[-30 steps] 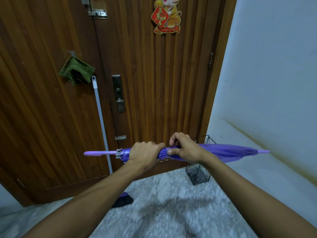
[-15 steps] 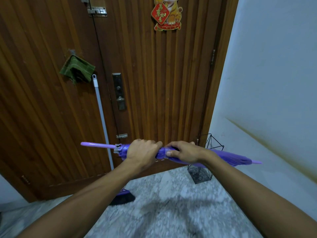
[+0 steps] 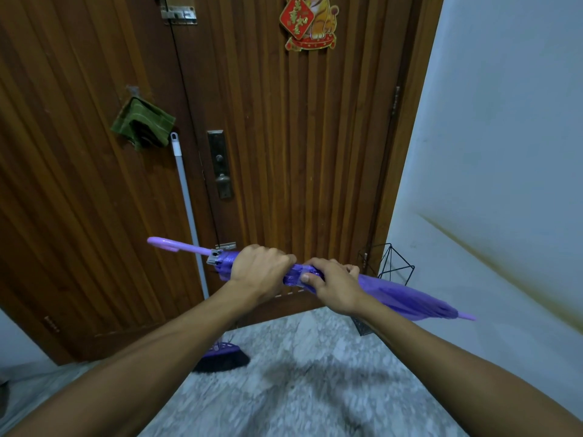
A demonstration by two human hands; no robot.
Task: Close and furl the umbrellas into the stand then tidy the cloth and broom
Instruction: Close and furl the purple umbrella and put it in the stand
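Before the door, left hand and right hand each grip the tilted purple umbrella, arms outstretched.

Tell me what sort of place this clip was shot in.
Probably a home entryway, just inside the front door: a wooden door with latch and tiger decoration, a wire umbrella stand in the corner, and a broom leaning against the door.

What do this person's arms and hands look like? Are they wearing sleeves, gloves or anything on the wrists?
Both arms are bare from the bottom edge of the picture to the fingers: no sleeves show. The left hand and the right hand wear no gloves. No watch, bracelet or ring is visible on either wrist or on the fingers that show. The nails look short and plain.
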